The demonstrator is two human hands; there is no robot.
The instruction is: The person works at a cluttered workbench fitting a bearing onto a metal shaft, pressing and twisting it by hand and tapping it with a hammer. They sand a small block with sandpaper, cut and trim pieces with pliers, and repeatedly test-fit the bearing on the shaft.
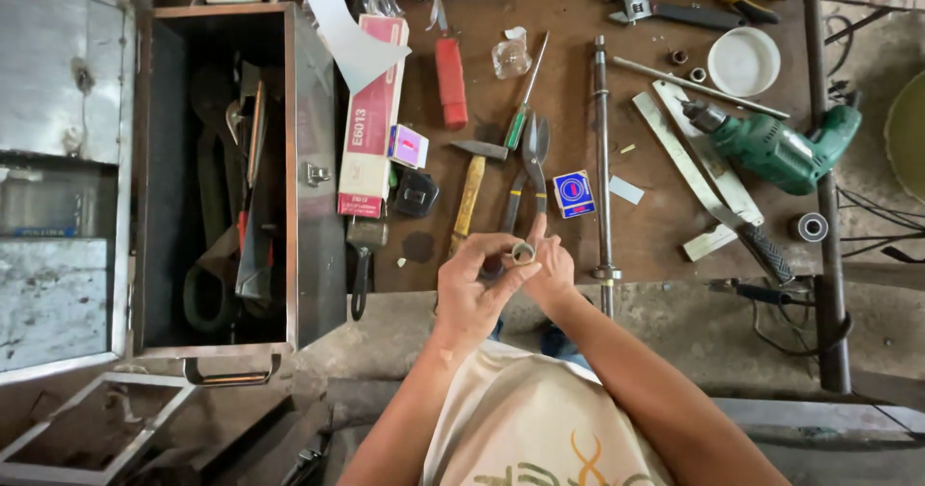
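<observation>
Both hands meet at the near tabletop [674, 226] edge, centre frame. Left hand [472, 288] pinches a small metal ring [521, 252] between thumb and fingers, clamped on it. Right hand [551, 264] touches the ring from the other side, index finger pointing up; cannot tell if it truly grips. Ring is held in the air just above the tabletop edge, open end facing the camera.

Just beyond the hands: hammer [472, 183] with a yellow handle, pliers [528, 173], small blue box [573, 193]. A green-handled screwdriver [525, 101] lies above the pliers. A long metal rod [601, 149] runs up and down, right of the blue box. Farther right: green drill [776, 147], flat metal strips [689, 163], white bowl [744, 61]. A wrench [665, 8] lies at the top.

Left of the hammer: long pink-and-white box [371, 120], red tool [450, 81], black tape measure [416, 193]. Far left: open metal toolbox [226, 173], lid [63, 168] swung left, dark tools inside.
</observation>
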